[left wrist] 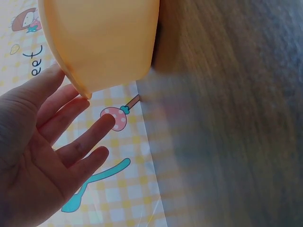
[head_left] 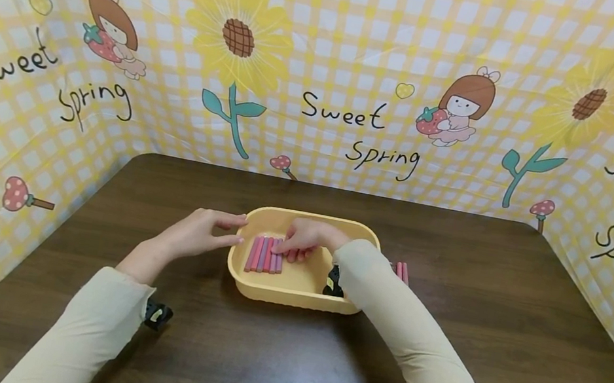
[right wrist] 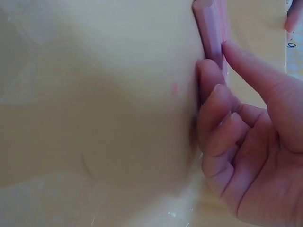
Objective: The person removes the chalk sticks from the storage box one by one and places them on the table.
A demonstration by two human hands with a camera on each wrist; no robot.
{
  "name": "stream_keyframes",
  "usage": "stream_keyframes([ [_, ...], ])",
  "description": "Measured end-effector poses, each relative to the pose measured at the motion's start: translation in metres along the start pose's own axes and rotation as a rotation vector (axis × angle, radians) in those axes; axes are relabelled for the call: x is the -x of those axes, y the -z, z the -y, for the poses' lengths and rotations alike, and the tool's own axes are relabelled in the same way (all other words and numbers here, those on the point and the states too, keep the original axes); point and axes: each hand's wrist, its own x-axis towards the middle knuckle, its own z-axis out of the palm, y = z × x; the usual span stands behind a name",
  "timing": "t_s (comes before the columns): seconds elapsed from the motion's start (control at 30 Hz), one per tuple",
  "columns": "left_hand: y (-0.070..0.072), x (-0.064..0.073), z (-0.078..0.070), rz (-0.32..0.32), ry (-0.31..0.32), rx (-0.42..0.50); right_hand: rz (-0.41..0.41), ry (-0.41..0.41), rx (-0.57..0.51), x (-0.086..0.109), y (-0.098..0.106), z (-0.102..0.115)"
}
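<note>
In the head view a yellow plastic basin [head_left: 291, 296] stands on the table. A row of several pink and purple sticks [head_left: 263, 255] lies side by side on its floor, toward the left. My right hand [head_left: 309, 235] reaches inside and pinches the purple stick [right wrist: 208, 28] at the row's right end between thumb and index finger; the other fingers curl under. That stick looks six-sided in the right wrist view. My left hand [head_left: 206, 229] touches the basin's left rim with extended fingertips; in the left wrist view two fingers stand clear of it.
More pink sticks [head_left: 402, 272] lie on the table just right of the basin, partly behind the right sleeve. A yellow checked cloth [head_left: 324, 75] hangs around the back and sides of the brown table [head_left: 168, 363]. Black wrist cameras [head_left: 157, 315] sit under both cuffs.
</note>
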Motion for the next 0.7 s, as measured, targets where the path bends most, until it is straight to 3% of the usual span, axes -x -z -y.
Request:
stream_keyframes([
  [0.27,-0.0007,0.0002,0.0006,-0.012,-0.021,-0.008,-0.011,0.022,0.039,0.0029,-0.0007,0.0017],
  [0.7,-0.001,0.0003,0.0014,-0.009,-0.003,0.002,0.024,0.024,0.034,0.0023,0.0016,-0.0003],
])
